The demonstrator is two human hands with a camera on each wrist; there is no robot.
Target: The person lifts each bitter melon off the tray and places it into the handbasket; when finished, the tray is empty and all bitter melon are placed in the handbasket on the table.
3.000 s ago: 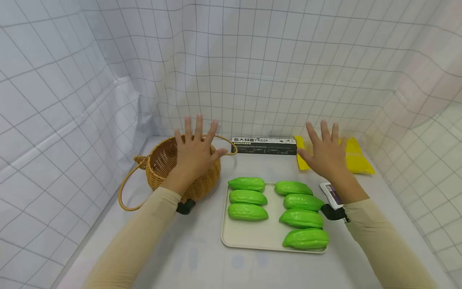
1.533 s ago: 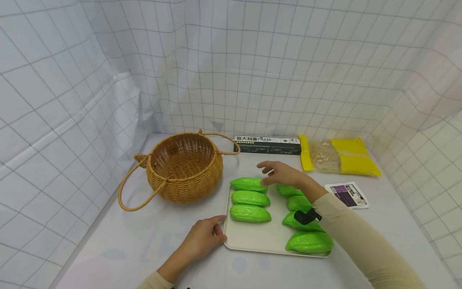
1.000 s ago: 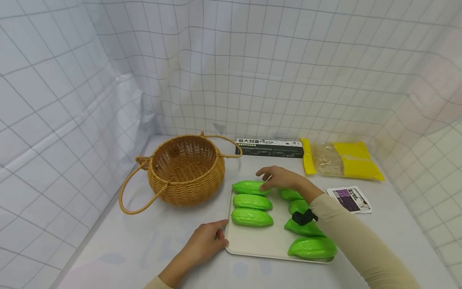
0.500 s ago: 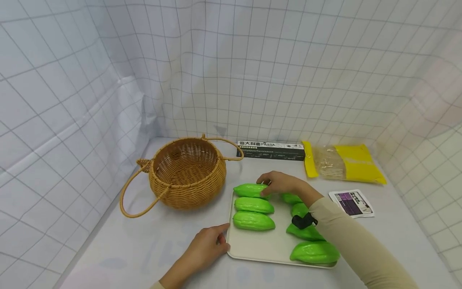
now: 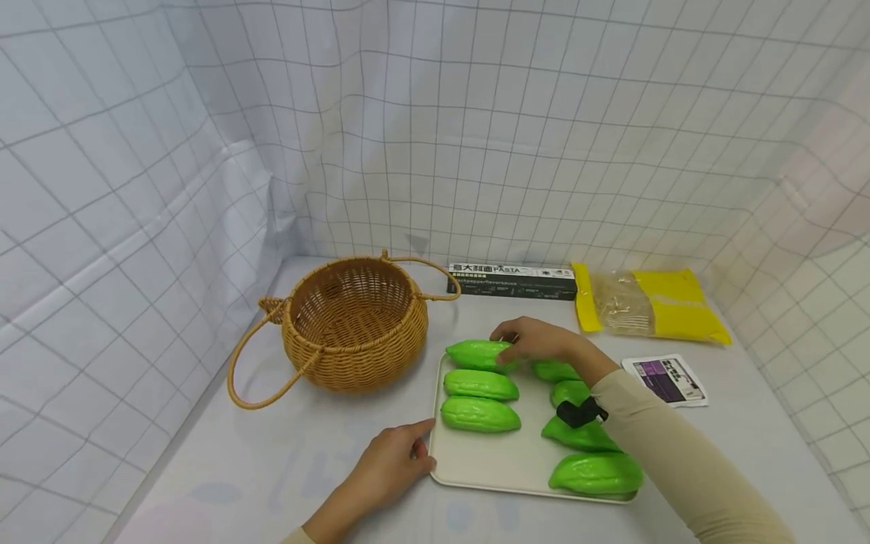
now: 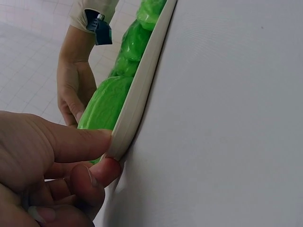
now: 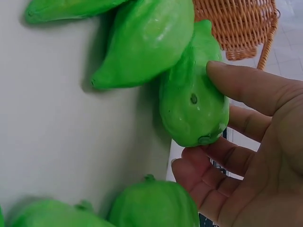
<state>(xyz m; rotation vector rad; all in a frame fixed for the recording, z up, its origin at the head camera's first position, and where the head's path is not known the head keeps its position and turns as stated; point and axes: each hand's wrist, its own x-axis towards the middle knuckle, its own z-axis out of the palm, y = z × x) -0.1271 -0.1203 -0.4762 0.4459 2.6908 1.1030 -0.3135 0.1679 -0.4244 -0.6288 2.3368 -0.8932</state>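
Because the right hand [image 5: 540, 340] grips the far-left melon [image 5: 472, 353] near one end, it could slip — left hand [image 5: 389, 465] touching tray [image 5: 492, 461], pinching unclear.

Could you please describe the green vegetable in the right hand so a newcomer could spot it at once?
Right of the round brown wicker basket lies a cream rectangular tray. Along its basket side lie three long, glossy green vegetables; choose the vegetable farthest from the person, the only one the right hand grips.
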